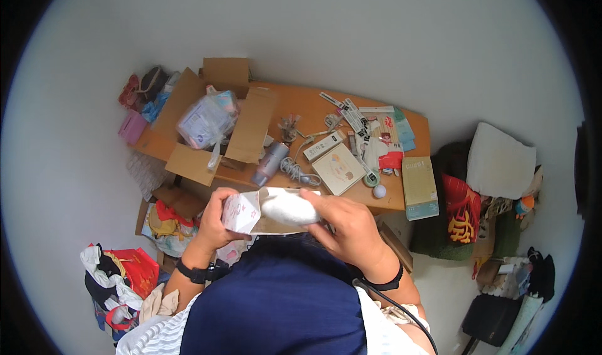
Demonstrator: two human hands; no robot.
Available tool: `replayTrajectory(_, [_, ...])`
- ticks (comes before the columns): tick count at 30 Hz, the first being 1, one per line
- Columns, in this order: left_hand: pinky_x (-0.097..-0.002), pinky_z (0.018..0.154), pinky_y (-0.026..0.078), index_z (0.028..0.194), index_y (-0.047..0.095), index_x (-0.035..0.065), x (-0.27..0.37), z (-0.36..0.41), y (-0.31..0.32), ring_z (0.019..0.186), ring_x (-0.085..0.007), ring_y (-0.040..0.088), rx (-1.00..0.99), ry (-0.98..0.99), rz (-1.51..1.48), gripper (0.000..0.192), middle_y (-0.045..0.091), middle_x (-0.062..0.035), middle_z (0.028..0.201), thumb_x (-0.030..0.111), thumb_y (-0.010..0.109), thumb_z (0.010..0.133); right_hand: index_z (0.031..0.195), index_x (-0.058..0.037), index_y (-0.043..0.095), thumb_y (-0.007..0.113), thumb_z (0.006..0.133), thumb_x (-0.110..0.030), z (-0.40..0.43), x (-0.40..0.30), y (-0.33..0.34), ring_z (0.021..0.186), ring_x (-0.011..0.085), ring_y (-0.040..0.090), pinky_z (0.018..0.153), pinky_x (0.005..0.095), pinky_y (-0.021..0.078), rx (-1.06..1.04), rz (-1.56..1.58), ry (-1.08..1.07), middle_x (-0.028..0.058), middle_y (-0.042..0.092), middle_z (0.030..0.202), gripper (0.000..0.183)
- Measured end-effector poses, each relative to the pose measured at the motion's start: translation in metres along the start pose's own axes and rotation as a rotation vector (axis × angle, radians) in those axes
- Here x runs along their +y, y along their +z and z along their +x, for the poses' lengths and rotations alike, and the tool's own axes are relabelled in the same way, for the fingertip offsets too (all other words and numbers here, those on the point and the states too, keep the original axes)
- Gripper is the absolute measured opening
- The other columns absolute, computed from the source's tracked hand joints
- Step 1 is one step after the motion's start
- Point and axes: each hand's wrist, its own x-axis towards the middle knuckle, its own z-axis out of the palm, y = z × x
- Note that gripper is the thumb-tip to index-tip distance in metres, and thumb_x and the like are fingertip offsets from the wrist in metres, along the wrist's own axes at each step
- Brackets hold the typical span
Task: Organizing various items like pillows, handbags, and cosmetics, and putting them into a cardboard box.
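In front of my chest, my left hand point(214, 218) grips a small white carton point(242, 209) printed with pink stars, its side facing right open. My right hand point(345, 223) holds a white rounded object point(289, 207) between thumb and fingers at the carton's opening. That object is slightly blurred, and I cannot tell what it is made of. Part of it seems to lie within the carton. Just beyond the hands, a greyish purple bottle point(270, 163) lies on the wooden desk point(301, 101), beside a coiled grey cable point(298, 171) and a square cream box point(338, 168).
An open cardboard box point(251, 124) holding plastic-wrapped packs point(207, 120) stands on the desk's left. Paper strips point(355, 115), a green tape roll point(371, 178) and a white ball point(379, 192) lie to the right. A yellow-green folder point(420, 185) overhangs the right edge. Bags point(134, 270) crowd the lower left.
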Motion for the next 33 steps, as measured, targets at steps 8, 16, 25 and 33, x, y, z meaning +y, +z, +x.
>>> replayTrajectory(8, [-0.0309, 0.088, 0.042, 0.115, 0.042, 0.0038, -0.004, 0.014, 0.017, 0.095, -0.0195, 0.052, -0.085, -0.137, -0.046, 0.087, 0.05, -0.0078, 0.105, 0.017, 0.091, 0.044, 0.128, -0.0056, 0.051, 0.078, 0.069, -0.024, -0.015, 0.009, 0.005, 0.079, 0.0295, 0.06, 0.067, 0.0359, 0.051, 0.077, -0.095, 0.035, 0.0141, 0.06, 0.097, 0.067])
replayTrajectory(16, [-0.0315, 0.088, 0.042, 0.114, 0.046, 0.0029, 0.012, 0.054, 0.072, 0.097, -0.0212, 0.053, -0.468, -0.024, 0.07, 0.072, 0.052, -0.0105, 0.107, 0.018, 0.086, 0.056, 0.135, -0.0055, 0.039, 0.083, 0.061, -0.024, -0.084, 0.048, 0.017, 0.113, 0.0375, 0.051, 0.094, 0.0398, 0.0428, 0.259, 0.166, 0.374, 0.0206, 0.05, 0.124, 0.088])
replayTrajectory(25, [-0.04, 0.096, 0.042, 0.142, 0.029, 0.0088, 0.0, 0.075, 0.17, 0.123, -0.0286, 0.044, -0.943, 0.012, 0.203, 0.084, 0.034, -0.0147, 0.138, 0.017, 0.076, 0.073, 0.11, -0.0014, 0.056, 0.076, 0.074, -0.011, -0.372, 0.144, 0.088, 0.089, 0.0151, 0.06, 0.077, 0.0281, 0.0488, 1.443, 0.323, 1.368, 0.008, 0.064, 0.099, 0.043])
replayTrajectory(33, [-0.0384, 0.091, 0.044, 0.133, 0.04, 0.0061, 0.002, 0.079, 0.207, 0.116, -0.0277, 0.05, -1.059, 0.001, 0.294, 0.063, 0.039, -0.0147, 0.134, 0.01, 0.07, 0.077, 0.117, -0.0026, 0.051, 0.074, 0.078, -0.016, -0.614, 0.196, 0.166, 0.081, 0.0199, 0.063, 0.06, 0.0273, 0.05, 2.276, 0.325, 1.493, 0.0082, 0.062, 0.102, 0.047])
